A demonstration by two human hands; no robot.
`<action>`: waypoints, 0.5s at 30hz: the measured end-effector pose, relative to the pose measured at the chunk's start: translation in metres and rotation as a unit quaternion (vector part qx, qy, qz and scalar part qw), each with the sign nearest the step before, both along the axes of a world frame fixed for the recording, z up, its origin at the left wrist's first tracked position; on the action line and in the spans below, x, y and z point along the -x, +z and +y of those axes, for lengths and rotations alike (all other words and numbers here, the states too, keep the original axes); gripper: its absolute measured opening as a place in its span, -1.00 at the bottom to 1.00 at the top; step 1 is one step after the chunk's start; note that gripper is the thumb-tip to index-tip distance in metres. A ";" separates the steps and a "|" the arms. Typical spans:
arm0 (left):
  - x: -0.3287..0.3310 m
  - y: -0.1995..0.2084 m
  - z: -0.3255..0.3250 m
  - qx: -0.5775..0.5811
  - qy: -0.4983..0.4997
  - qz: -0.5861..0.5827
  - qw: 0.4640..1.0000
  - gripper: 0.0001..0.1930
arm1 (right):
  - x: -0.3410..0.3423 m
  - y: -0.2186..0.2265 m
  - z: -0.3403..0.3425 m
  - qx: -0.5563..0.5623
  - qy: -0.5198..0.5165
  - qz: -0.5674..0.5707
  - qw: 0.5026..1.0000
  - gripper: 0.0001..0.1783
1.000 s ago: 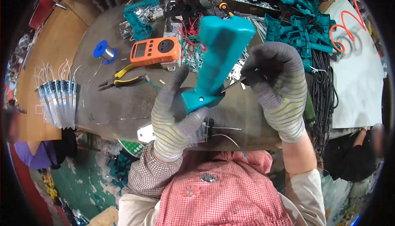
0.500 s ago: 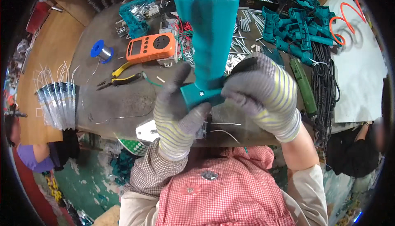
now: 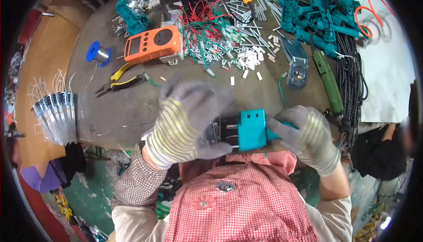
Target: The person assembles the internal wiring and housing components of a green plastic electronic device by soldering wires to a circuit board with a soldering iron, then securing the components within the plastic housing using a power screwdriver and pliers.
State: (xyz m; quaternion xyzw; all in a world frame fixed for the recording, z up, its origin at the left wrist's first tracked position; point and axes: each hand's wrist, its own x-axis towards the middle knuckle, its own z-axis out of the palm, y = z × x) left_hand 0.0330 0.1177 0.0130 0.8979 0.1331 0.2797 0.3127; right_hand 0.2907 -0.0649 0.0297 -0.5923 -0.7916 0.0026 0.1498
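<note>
A teal plastic housing (image 3: 252,129) with two small dark holes lies low in front of me at the table's near edge. My right hand (image 3: 308,138), in a grey and yellow striped glove, is closed round its right end. Thin light-coloured rods or wires stick out of its left side beside a dark part I cannot make out. My left hand (image 3: 180,125), gloved alike and smeared by motion, is apart from the housing on its left. Its thumb is stretched toward the housing and its fingers are spread, with nothing visibly gripped.
An orange meter (image 3: 154,43), pliers (image 3: 121,83) and a solder spool (image 3: 98,54) lie to the left. Screws, white pieces (image 3: 251,57) and red and green wires (image 3: 202,17) fill the middle back. Teal housings (image 3: 317,17) and a green tool (image 3: 327,83) stand right.
The teal housing has come down from upright above the table to lying at its near edge, in my right hand. My left hand has let go of it and moved left.
</note>
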 end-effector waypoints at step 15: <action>-0.001 -0.032 -0.008 -0.140 0.003 0.160 0.977 0.21 | -0.001 -0.019 0.020 -0.046 0.031 -0.011 0.998 -0.63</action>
